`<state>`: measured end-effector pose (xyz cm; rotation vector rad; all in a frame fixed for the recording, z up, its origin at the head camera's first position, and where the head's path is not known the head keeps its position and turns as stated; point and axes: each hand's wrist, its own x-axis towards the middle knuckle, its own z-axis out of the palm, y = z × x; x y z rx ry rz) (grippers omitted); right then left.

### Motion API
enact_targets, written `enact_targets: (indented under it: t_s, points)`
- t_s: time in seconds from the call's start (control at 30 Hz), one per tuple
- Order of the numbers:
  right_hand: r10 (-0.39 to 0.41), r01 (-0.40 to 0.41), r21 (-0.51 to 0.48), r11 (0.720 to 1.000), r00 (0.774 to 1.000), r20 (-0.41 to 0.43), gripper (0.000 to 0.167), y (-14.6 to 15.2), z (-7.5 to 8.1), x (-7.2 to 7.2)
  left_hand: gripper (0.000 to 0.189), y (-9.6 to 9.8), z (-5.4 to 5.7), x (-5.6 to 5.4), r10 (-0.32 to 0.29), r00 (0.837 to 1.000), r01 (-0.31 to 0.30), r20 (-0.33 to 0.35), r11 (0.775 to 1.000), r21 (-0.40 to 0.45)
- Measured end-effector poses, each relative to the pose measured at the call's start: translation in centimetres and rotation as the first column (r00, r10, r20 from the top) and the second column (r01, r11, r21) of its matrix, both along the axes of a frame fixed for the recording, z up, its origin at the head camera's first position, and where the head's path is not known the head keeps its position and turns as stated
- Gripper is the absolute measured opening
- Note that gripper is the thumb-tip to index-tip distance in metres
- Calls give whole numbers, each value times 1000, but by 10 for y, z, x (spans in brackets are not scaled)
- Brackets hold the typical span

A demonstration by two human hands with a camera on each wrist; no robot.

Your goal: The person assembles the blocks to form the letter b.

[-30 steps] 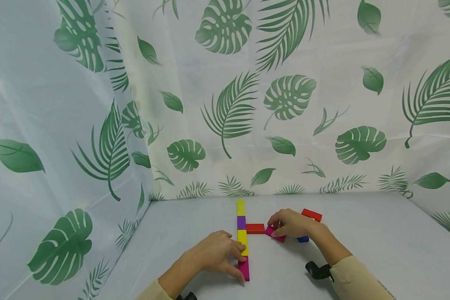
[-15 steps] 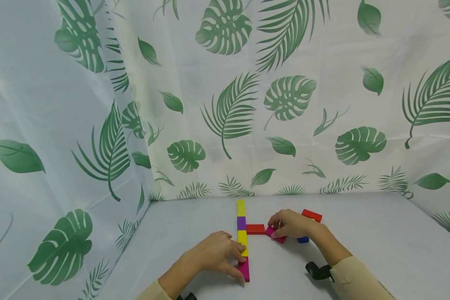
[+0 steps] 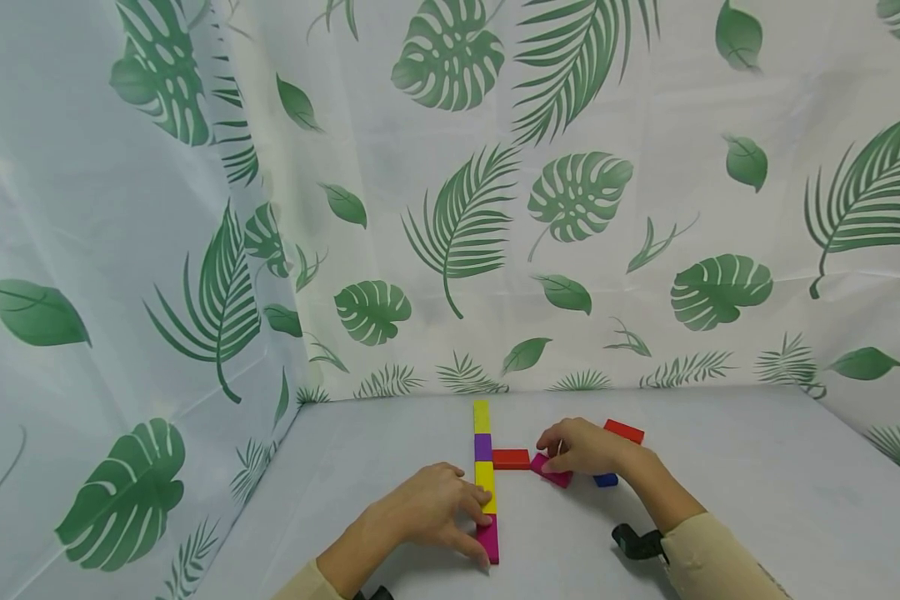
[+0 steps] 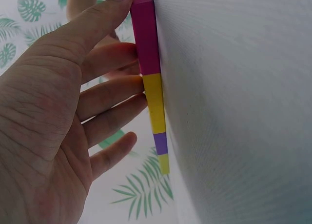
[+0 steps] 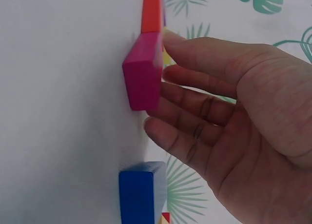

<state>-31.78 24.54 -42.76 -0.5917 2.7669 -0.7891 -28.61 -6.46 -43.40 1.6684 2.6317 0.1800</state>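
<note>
My left hand [image 3: 431, 504] lies over a straight row of blocks, its thumb at the near end of a magenta block [image 4: 146, 38] and its fingertips on that block and a yellow block [image 4: 155, 104]. Farther along the row are a purple block [image 3: 483, 447] and another yellow block [image 3: 482, 417]. A red block [image 3: 512, 459] branches right from the row. My right hand [image 3: 587, 447] holds a second magenta block [image 5: 142, 85] between thumb and fingers, slanted on the table, one end against the red block.
Partly behind my right hand are a blue block [image 5: 137, 197] and another red block [image 3: 624, 430]. White table surface [image 3: 360, 442] surrounds the blocks. A leaf-patterned curtain [image 3: 480, 250] closes off the back and left side.
</note>
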Motion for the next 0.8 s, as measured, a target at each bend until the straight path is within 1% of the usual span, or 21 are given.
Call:
enact_targets:
  t_s: [0.13,0.23,0.37,0.5,0.57,0.67,0.8]
  points:
    - [-49,49,-13,999,999,-4,34,1,3,0,52,0,1,1,4,1000,-4,0,1000,-5]
    - [-66,66,-44,997,998,1,35,3,5,0,52,0,1,2,11,1000,-11,7,1000,-5]
    - [-47,47,-70,996,999,-4,38,7,8,1,52,0,1,2,17,1000,-17,12,1000,-4]
    - [-40,38,-74,997,999,-25,40,11,11,3,53,0,0,2,11,1000,-11,7,1000,2]
    - [-31,27,-73,997,998,-46,41,14,12,5,53,0,1,1,9,1000,-9,13,1000,3]
    - [-11,4,-72,997,995,-100,43,21,13,5,53,-1,1,1,9,1000,-9,24,1000,4]
    - [1,-14,-75,997,986,-165,44,31,11,5,52,-1,1,1,14,999,-14,32,1000,1]
